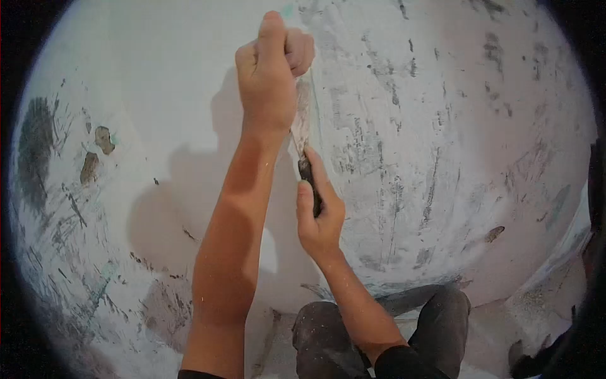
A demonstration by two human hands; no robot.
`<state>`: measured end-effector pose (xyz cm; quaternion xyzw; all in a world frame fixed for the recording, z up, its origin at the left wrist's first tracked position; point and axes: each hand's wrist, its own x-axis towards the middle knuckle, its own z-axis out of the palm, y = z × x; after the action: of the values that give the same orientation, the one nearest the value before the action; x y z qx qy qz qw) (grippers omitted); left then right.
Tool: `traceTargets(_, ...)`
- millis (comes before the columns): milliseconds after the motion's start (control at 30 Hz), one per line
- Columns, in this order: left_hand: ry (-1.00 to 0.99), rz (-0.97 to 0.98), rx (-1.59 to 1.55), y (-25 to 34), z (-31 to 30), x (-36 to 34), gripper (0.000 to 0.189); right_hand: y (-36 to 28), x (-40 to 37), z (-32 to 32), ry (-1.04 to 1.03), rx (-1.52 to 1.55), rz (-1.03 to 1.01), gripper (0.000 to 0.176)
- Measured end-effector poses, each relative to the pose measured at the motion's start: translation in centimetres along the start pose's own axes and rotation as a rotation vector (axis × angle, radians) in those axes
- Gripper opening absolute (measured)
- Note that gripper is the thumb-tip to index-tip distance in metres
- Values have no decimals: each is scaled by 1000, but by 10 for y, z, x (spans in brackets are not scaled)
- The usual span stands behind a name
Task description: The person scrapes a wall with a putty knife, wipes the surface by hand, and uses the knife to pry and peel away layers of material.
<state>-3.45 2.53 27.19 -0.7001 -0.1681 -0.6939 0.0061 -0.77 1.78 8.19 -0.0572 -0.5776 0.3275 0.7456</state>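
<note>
Near the top centre, my left hand (273, 63) is closed against the pale wall, its thumb pointing up and its fingers curled. Whatever those fingers hold, if anything, is hidden. Below and right of it, my right hand (322, 218) grips the dark handle of a putty knife (303, 117). The knife's whitish, smeared blade points up and reaches to just under my left hand, along a faint vertical line on the wall (170, 82).
Dark scrapes and rough white patches mark the wall on both sides, with brown chips at the left. My bent knees (442, 322) are at the bottom, beside the dusty floor (543, 303). A dark object (530, 360) lies at the lower right.
</note>
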Motion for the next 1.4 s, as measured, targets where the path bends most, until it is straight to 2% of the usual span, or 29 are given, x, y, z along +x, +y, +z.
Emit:
traceTargets(67,-76,55,-43,-2,-1,6,52,-3,6,-1,-11,13,24,46)
traceTargets(300,-86,44,6,-2,-1,12,53,-2,10,2,-29,78,24,48)
traceTargets(467,-133,-20,165,8,4,17,58,-22,5,24,3,340,147,50)
traceTargets(600,-157,9,95,4,3,18,60,-22,6,29,38,322,160,48)
traceTargets(667,-139,-20,218,3,2,18,61,-21,5,30,36,305,147,48)
traceTargets(833,-169,34,190,12,9,39,62,-34,21,27,13,331,109,52)
traceTargets(867,-171,25,192,14,11,42,61,-40,29,24,34,257,129,55)
traceTargets(967,-66,122,-5,42,27,62,58,-72,47,-11,-54,310,101,57)
traceTargets(1033,-101,83,-64,48,18,50,51,-86,39,-54,-87,55,50,64)
traceTargets(1100,-68,302,-227,41,6,31,44,-93,17,-101,-45,-108,-21,68)
traceTargets(1200,27,148,151,33,-30,-5,38,-91,-39,-192,19,-274,158,68)
traceTargets(1233,26,141,156,27,-36,-10,38,-88,-62,-221,22,-323,241,68)
traceTargets(1300,179,332,619,2,-45,-23,42,-83,-117,-274,66,-374,469,64)
traceTargets(1333,212,329,750,-4,-46,-27,49,-85,-144,-289,96,-408,559,62)
traceTargets(1367,218,311,755,-18,-43,-32,49,-92,-166,-301,121,-451,654,60)
traceTargets(1400,217,354,907,-37,-33,-40,50,-95,-186,-310,112,-467,675,60)
